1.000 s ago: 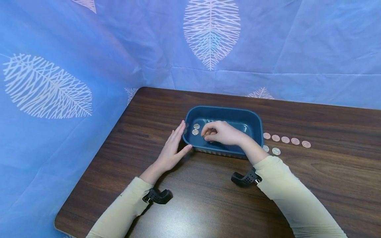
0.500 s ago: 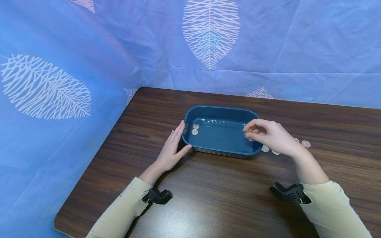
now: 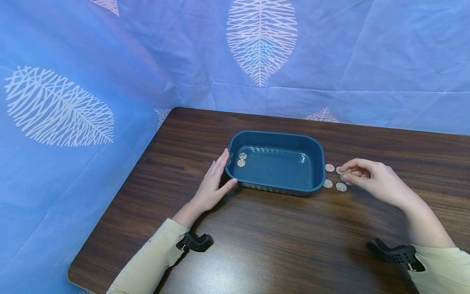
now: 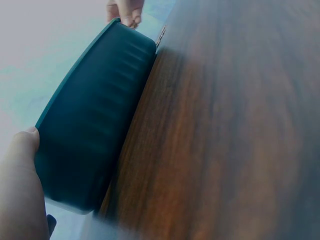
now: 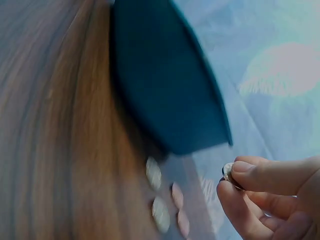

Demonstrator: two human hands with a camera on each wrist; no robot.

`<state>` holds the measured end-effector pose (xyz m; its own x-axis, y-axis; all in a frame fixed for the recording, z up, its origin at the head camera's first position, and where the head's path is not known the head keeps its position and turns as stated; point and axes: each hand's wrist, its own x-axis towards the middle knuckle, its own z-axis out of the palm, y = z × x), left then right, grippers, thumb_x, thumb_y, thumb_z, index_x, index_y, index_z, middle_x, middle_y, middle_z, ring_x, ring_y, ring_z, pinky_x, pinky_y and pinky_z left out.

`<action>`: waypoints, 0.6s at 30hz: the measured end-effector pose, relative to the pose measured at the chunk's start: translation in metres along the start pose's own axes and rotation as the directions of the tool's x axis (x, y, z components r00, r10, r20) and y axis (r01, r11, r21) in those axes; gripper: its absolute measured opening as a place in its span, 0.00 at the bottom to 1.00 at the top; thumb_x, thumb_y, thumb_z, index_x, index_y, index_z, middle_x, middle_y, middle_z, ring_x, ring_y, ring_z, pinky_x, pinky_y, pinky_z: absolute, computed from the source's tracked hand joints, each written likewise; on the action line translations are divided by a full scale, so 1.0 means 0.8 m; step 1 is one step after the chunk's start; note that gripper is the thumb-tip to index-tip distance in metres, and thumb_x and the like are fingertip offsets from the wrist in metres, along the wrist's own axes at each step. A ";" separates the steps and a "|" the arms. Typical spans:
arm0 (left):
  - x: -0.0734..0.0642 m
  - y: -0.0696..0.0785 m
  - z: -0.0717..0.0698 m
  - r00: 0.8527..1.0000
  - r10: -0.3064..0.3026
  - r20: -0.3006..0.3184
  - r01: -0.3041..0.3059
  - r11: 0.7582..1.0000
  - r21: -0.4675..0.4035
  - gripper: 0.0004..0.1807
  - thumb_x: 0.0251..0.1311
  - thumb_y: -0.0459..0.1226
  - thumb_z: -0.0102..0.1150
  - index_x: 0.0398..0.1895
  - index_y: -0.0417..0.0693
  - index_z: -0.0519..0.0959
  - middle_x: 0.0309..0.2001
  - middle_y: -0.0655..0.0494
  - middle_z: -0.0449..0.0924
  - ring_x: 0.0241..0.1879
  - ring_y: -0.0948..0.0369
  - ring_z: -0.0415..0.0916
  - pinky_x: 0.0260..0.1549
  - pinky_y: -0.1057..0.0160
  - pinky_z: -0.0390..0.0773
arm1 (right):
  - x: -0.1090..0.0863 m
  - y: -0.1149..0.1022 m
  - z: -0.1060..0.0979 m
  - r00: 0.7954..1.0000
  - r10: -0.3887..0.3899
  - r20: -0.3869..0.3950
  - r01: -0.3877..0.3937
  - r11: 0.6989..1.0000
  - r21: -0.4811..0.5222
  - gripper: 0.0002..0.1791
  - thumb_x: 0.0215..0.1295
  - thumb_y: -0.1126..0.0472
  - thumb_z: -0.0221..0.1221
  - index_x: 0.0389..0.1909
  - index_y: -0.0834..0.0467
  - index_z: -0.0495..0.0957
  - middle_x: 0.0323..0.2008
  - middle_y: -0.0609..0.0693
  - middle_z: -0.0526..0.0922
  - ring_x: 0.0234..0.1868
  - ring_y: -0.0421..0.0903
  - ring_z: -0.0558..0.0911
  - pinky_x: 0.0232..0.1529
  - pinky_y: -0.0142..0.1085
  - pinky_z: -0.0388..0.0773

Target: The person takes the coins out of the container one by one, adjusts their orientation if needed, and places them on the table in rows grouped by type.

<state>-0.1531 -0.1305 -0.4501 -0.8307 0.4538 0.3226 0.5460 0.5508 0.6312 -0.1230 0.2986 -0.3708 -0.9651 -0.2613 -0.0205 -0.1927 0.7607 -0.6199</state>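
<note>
Between thumb and fingertips, my right hand (image 3: 383,183) pinches a coin (image 5: 228,173) over the coins to the right of a dark blue plastic bin (image 3: 280,190). My left hand (image 3: 209,192) rests with straight fingers against the bin's left end, its thumb near the front corner. Two coins (image 3: 240,163) lie inside the bin at its left side. On the table, a silver-coloured coin (image 3: 341,187) lies beside another silver-coloured coin (image 3: 328,183). Behind them is a row of coppery coins (image 3: 329,168), partly hidden by my right hand.
The brown wood-grain table (image 3: 242,253) has a rounded corner at the far left. A blue cloth with white leaf prints (image 3: 261,41) hangs behind and to the left of it. Black wrist straps (image 3: 194,243) sit at both sleeves.
My right hand has carried the coin out of the bin, rightward past its rim, to above the coins on the table. My left hand and the bin have stayed in place.
</note>
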 end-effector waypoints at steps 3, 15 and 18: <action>0.000 0.000 0.001 1.000 -0.004 0.000 0.004 1.000 -0.001 0.43 0.68 0.60 0.41 0.77 0.48 0.43 0.76 0.53 0.40 0.73 0.62 0.40 0.68 0.45 0.42 | -0.006 0.020 -0.001 1.000 0.021 0.004 -0.021 1.000 -0.006 0.12 0.68 0.56 0.58 0.48 0.56 0.79 0.35 0.49 0.83 0.32 0.39 0.80 0.28 0.34 0.73; 0.001 -0.002 0.002 1.000 0.004 -0.003 -0.004 1.000 0.007 0.42 0.68 0.59 0.41 0.77 0.49 0.42 0.76 0.50 0.41 0.73 0.61 0.40 0.68 0.43 0.43 | -0.014 0.055 0.006 0.998 0.050 0.030 -0.048 0.998 -0.049 0.09 0.67 0.58 0.59 0.44 0.57 0.80 0.31 0.46 0.80 0.27 0.36 0.75 0.26 0.32 0.68; 0.001 -0.001 0.002 1.000 0.001 -0.003 -0.001 1.000 0.005 0.42 0.68 0.59 0.41 0.77 0.49 0.43 0.76 0.53 0.40 0.73 0.61 0.40 0.68 0.43 0.43 | -0.014 0.055 0.009 0.998 0.055 0.043 -0.053 0.998 -0.046 0.09 0.67 0.58 0.59 0.44 0.57 0.80 0.30 0.46 0.80 0.27 0.37 0.75 0.27 0.32 0.69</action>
<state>-0.1539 -0.1297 -0.4518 -0.8304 0.4522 0.3254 0.5474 0.5536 0.6276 -0.1195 0.3308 -0.4036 -0.9656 -0.2444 -0.0888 -0.1491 0.8001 -0.5811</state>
